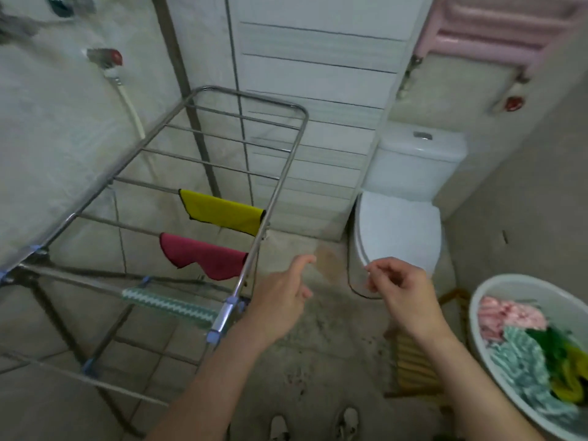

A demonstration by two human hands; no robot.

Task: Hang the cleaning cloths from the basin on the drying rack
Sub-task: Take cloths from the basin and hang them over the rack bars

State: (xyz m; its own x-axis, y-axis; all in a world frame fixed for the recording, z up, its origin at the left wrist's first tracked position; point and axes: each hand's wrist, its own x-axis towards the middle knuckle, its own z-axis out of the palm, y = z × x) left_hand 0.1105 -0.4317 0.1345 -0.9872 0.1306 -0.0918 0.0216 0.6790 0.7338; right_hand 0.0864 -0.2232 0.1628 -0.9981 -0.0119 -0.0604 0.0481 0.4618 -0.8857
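Observation:
A metal drying rack (273, 192) stands at the left. Three cloths hang over its near bars: a yellow cloth (222, 211), a magenta cloth (203, 256) and a teal zigzag cloth (168, 305). At the lower right a white basin (486, 300) holds several cloths: a pink cloth (509, 316), a teal patterned cloth (518, 361) and a green-yellow cloth (566, 367). My left hand (283, 300) hovers just right of the rack's side rail with relaxed fingers, holding nothing. My right hand (401, 288) floats between rack and basin, fingers loosely curled, empty.
A white toilet (401, 227) stands behind my hands, with a white panelled wall (318, 74) at the back. A wooden stool (410, 361) sits beside the basin. A pink radiator (496, 23) hangs at the top right. Grey floor tiles lie below, with my shoes (346, 421) visible.

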